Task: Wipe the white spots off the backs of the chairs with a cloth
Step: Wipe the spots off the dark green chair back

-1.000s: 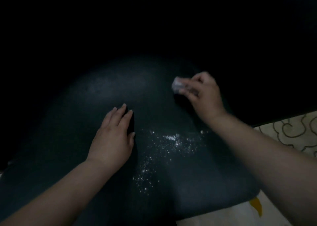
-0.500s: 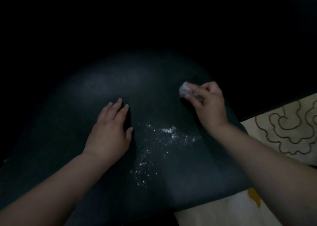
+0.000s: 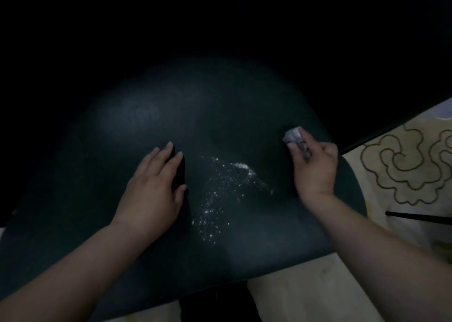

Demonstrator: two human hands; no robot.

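A dark green chair back (image 3: 151, 116) fills the middle of the dim view. A scatter of white spots (image 3: 222, 189) lies on it between my hands. My left hand (image 3: 154, 187) rests flat on the surface, fingers together, just left of the spots. To the right of the spots, my right hand (image 3: 315, 167) is closed on a small crumpled pale cloth (image 3: 293, 135). The cloth sticks out past my fingertips and presses on the chair near its right edge.
A pale floor covering with a brown swirl pattern (image 3: 406, 165) shows at the right. A thin dark rod (image 3: 415, 217) lies across it. Light floor (image 3: 305, 294) shows below the chair's near edge. Everything above the chair is black.
My right hand with the cloth has slid to the right and nearer me, away from the chair's middle. The left hand has stayed flat beside the spots.
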